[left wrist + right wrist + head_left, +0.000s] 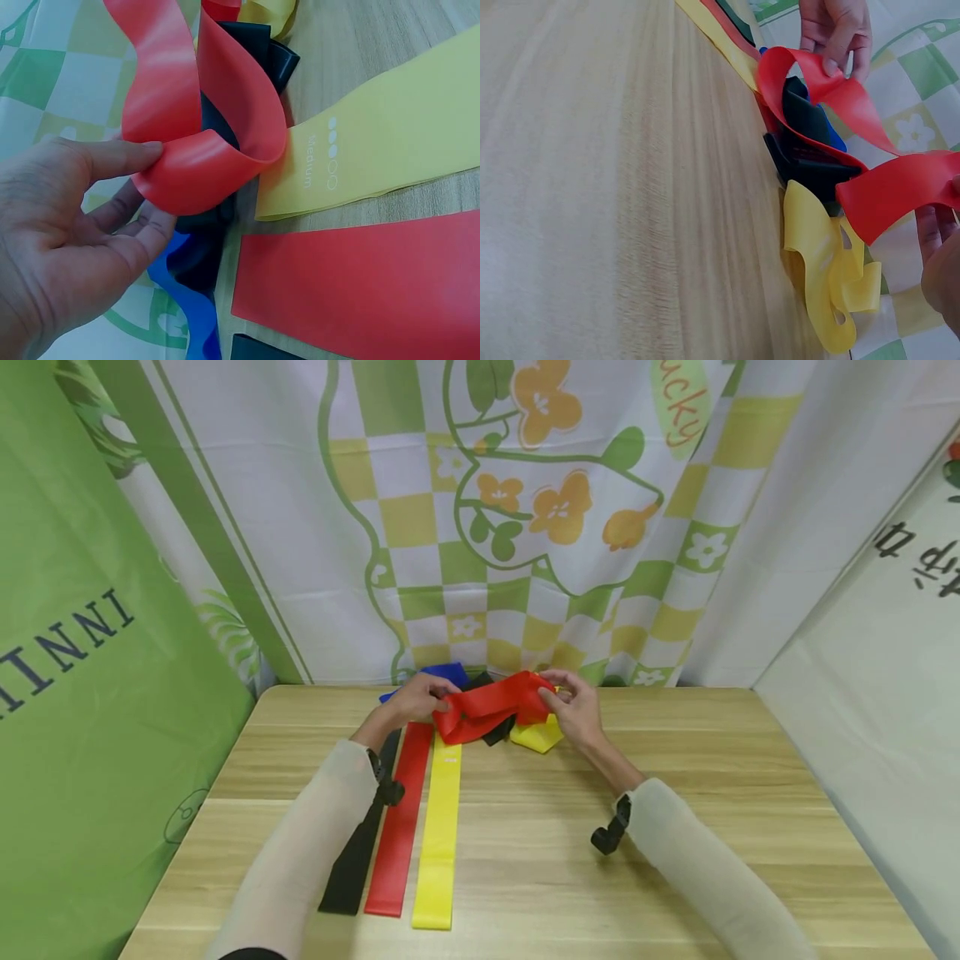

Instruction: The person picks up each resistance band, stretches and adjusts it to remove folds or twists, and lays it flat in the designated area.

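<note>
Between my two hands a red resistance band [487, 700] is held up over the far edge of the table, its loop partly spread and twisted. My left hand [417, 700] pinches its left end between thumb and fingers; the left wrist view shows the thumb on the band's curved edge [195, 172]. On the other end, my right hand [576, 708] grips the red band with thumb and fingers. Beneath it lie crumpled black [810, 157], yellow [821, 262] and blue [191, 300] bands.
On the left of the wooden table [600, 877], a black band [352, 860], a flat red band [401, 827] and a yellow band [438, 843] marked "Medium" lie side by side, lengthwise. A patterned curtain [420, 518] hangs behind the far edge.
</note>
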### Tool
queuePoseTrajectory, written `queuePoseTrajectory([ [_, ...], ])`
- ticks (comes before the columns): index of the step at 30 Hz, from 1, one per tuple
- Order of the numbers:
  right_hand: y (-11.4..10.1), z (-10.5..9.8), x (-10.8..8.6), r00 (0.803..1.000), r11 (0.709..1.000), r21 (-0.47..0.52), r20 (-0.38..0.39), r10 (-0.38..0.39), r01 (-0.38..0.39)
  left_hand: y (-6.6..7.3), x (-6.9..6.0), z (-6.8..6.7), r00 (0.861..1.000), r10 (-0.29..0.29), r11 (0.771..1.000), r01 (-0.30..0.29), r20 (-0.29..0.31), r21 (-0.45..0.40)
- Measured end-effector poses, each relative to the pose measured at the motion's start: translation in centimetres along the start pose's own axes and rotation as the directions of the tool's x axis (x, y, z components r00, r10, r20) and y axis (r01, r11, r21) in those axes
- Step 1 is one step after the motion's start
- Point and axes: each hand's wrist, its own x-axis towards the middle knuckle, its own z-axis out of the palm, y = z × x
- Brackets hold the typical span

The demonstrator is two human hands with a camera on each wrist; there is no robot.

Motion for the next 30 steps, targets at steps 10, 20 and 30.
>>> queuePoseTrajectory([
  [10,-0.2,0.3,-0.9,0.998,0.997,-0.051,0.028,0.054,-0.052,0.6,-0.2,0.0,0.982,0.065,0.990,-0.085,-0.177,-0.109],
  [20,-1.7,0.8,-1.4,0.992,0.991,-0.110,0.095,0.087,-0.076,2.9,-0.4,-0.3,0.912,0.106,0.957,-0.202,-0.396,-0.208],
  [30,-2.8,1.3,-1.9,0.987,0.993,-0.068,0.128,0.100,-0.091,5.2,-1.0,-0.4,0.900,0.151,0.943,-0.255,-0.409,-0.213],
])
